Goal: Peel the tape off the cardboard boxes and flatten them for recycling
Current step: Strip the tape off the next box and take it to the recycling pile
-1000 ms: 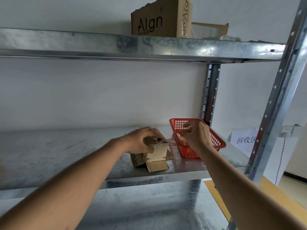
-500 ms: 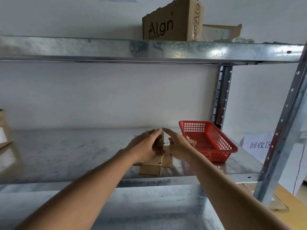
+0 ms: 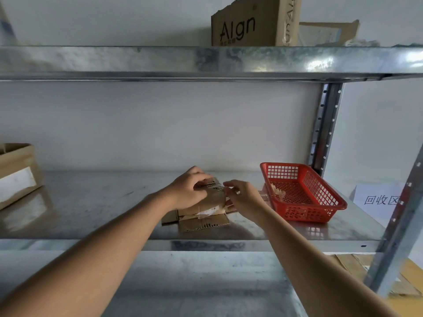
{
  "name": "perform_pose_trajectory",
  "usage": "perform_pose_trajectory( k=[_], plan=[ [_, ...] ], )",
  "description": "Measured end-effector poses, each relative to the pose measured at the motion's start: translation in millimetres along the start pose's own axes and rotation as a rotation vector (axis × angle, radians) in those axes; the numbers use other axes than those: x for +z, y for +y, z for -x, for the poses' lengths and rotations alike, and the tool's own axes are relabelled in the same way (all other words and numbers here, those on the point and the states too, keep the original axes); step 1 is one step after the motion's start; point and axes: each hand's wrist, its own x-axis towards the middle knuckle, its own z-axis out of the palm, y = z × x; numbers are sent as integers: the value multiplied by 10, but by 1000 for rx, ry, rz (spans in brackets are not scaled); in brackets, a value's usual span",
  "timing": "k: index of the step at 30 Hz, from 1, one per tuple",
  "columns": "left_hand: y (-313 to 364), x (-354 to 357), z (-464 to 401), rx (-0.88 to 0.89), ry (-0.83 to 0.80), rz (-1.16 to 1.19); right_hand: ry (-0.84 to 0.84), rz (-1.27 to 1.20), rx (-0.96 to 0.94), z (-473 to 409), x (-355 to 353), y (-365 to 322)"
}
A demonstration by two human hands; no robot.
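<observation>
Small box sits mid-shelf, left of a red basket. Left hand presses its top; right hand pinches tape. A hard tug could tear it.

On the top shelf, a large cardboard box reads "AIgn" in black on its front, with the same word running sideways up its side. Right of me, a white paper sign reads "回收区".

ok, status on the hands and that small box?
Left hand pinning small box on shelf. Right hand pinching at its tape. Red basket alongside, nothing blocking.
</observation>
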Motion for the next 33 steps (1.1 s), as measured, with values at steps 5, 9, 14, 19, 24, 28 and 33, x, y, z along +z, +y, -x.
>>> perform_pose_trajectory(
  k=[5,9,14,19,24,28,33],
  plan=[
    [-99,63,-27,-42,65,-434,-85,64,-22,74,46,-48],
    [-129,-8,-23,3,51,-445,-110,-44,-3,103,25,-38],
    [-134,-32,-36,42,15,-375,-43,22,-37,35,53,-54],
    [-179,1,6,48,25,-251,-149,41,-147,107,118,-61],
    [-294,-28,-9,81,35,-281,-56,168,-224,138,148,-8],
    [-342,-24,-10,156,64,-283,-146,145,-171,146,117,1],
    [-309,-54,-21,112,154,-414,-108,142,-118,127,153,-26]
  ],
)
